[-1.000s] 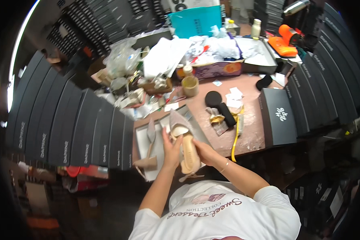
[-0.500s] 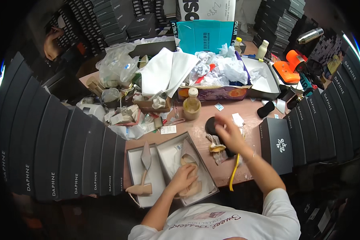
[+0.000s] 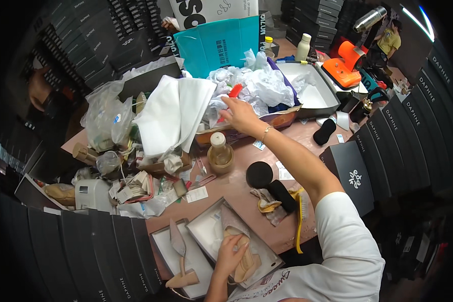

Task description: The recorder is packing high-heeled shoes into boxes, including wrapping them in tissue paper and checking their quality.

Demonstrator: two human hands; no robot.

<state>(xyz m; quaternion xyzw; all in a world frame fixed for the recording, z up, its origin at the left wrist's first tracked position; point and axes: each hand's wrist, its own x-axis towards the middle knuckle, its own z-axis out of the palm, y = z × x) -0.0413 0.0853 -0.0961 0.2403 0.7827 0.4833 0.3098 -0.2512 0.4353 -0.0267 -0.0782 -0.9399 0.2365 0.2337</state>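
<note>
Near me lies a grey shoe box in two halves. Its left half (image 3: 205,276) holds one beige pointed, block-heeled shoe (image 3: 176,240); the right half (image 3: 199,227) holds its match, a second beige shoe (image 3: 246,263). My left hand (image 3: 230,253) is closed on the upper edge of that second shoe, fingertips at its opening. My right hand (image 3: 240,116) is stretched far forward, fingers apart and nothing in them, over the near edge of a carton (image 3: 278,120) heaped with crumpled white paper (image 3: 259,85). A red piece (image 3: 235,90) lies among the paper near the fingertips.
Stacks of dark shoe boxes wall both sides, left (image 3: 80,246) and right (image 3: 392,146). On the table are a jar with a pale lid (image 3: 220,153), a black round pad (image 3: 259,174), a yellow-handled brush (image 3: 301,216), white sheets (image 3: 173,108) and an orange device (image 3: 341,73).
My right hand has moved forward and left, from above the black pad to the paper-filled carton. My left hand stays on the shoe. The whole view has turned and shifted.
</note>
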